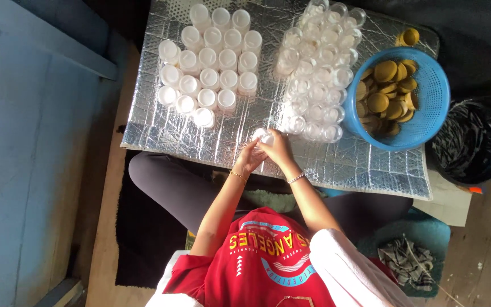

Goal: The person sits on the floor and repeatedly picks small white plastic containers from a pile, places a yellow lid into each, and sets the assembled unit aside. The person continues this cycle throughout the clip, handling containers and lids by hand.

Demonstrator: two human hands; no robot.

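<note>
Foil-covered bench carried filled jars and more empty jars; left hand and right hand together clasped one jar, caps unused

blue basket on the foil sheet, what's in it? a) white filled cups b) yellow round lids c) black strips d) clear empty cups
b: the blue basket at the edge of the foil sheet holds a pile of yellow round lids, while the clear cups and white filled cups stand in groups on the sheet itself.
</note>
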